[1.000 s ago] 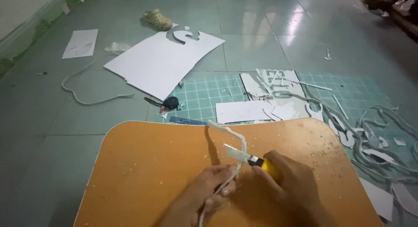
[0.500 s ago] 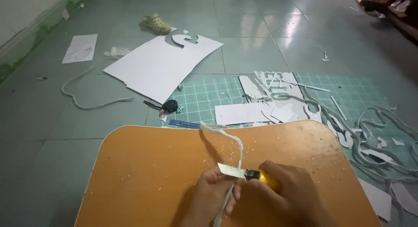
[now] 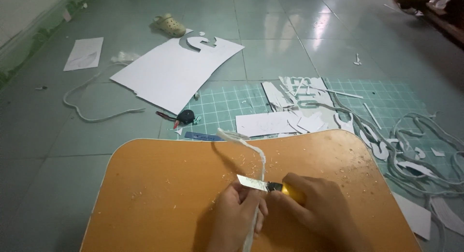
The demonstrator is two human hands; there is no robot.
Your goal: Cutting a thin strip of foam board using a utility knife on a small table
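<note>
A thin white strip (image 3: 256, 184) is pinched in the grip of the left hand (image 3: 237, 215), fingers pressed together around it. A yellow-handled knife (image 3: 270, 186) is clasped in the right hand (image 3: 321, 213), its blade laid across the strip just above the left grip. The strip looks light, soft and easily bent, so it is best held close to the blade. Beyond the grips it curls up over the orange surface (image 3: 154, 184), which is strewn with shavings (image 3: 232, 174).
</note>
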